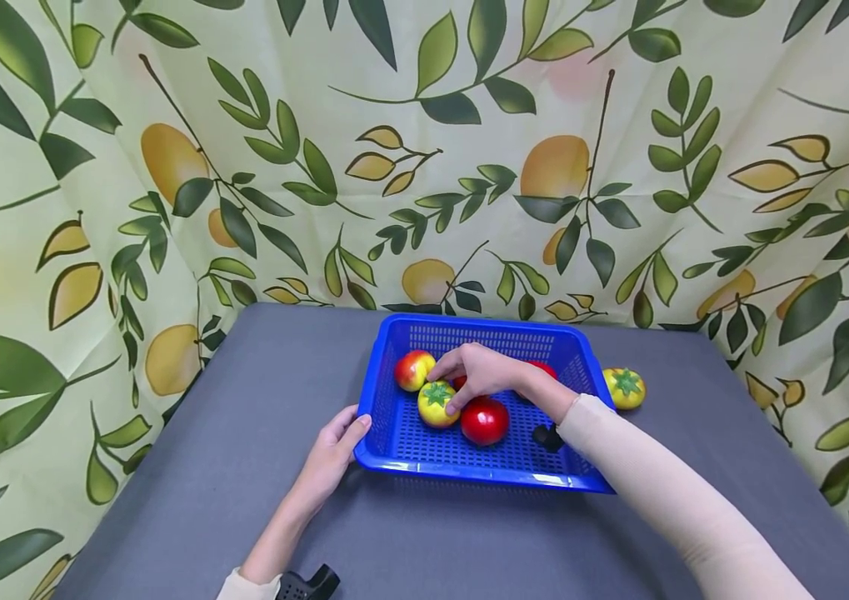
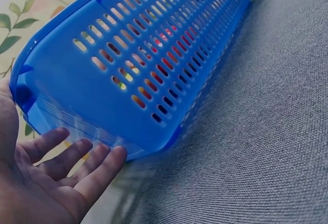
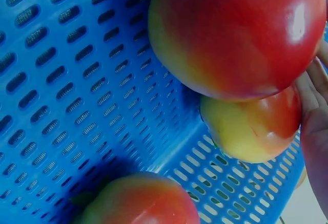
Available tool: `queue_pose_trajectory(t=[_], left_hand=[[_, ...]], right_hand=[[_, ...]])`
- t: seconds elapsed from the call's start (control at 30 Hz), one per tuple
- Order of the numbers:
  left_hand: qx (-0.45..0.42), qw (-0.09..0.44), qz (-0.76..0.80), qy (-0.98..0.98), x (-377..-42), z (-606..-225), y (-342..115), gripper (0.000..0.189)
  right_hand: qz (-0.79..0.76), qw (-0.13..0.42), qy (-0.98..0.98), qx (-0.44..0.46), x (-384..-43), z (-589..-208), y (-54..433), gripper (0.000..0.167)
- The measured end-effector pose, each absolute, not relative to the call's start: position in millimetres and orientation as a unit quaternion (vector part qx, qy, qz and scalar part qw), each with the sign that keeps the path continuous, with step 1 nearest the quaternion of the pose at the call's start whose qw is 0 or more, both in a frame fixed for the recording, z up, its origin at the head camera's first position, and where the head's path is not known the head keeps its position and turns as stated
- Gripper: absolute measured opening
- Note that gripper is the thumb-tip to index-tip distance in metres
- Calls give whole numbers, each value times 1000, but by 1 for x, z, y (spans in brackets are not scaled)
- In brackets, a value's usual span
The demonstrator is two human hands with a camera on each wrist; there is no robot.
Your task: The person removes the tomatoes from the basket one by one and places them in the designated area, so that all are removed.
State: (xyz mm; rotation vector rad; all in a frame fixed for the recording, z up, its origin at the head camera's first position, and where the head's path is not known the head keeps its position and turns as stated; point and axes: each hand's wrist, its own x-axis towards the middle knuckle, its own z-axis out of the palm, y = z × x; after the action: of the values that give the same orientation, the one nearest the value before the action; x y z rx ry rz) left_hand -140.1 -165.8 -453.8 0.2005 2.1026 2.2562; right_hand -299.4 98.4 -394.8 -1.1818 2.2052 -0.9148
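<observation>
Two hands can be seen working at a blue basket. Its near left corner is gripped by the left hand, thumb over the edge, fingers outside. Inside, a yellow fruit with a green leafy top is pinched by the thumb and fingers of the right hand; whether it's clear of the basket floor can't really be told. It's flanked by a red-and-yellow fruit and a shiny red fruit. A second yellow fruit is parked on the gray table, just right of the basket.
</observation>
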Motion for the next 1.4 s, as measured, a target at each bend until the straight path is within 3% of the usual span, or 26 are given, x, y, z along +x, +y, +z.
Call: queue_pose_trajectory(t=[0.3,0.83,1.4], left_hand=[[67,28,727,683,-140,-453,-163,43],[70,18,729,681,-142,-451,-159,41],[67,11,722,689,-137,-453,-164,40]], right_hand=[[-330,304,786,-425,-298,-404,101,64],[-330,345,777,-411,-303,-406,109,69],[-299,330,793,-417,-298,-408,103,72]])
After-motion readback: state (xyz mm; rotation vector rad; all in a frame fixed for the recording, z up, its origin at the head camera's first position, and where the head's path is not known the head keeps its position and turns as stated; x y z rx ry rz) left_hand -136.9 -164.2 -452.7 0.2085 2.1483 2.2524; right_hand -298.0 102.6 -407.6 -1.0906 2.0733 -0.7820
